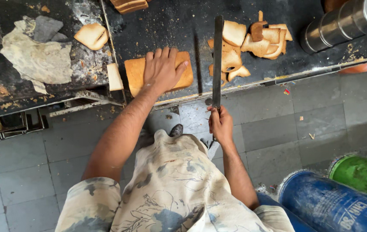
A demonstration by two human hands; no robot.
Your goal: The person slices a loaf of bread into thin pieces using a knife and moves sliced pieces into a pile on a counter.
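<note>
Food-stall kitchen: crumb-strewn griddle, bread slices

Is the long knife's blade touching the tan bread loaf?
No: the long knife lies apart from the tan bread loaf, beside the left hand.

- One view only is given, taken from a camera worn on the head.
- The scene is looked down on steeply, along the person's own torso and forearms.
- The dark bench fills the upper frame at arm's reach; the tiled floor is seen below.
</note>
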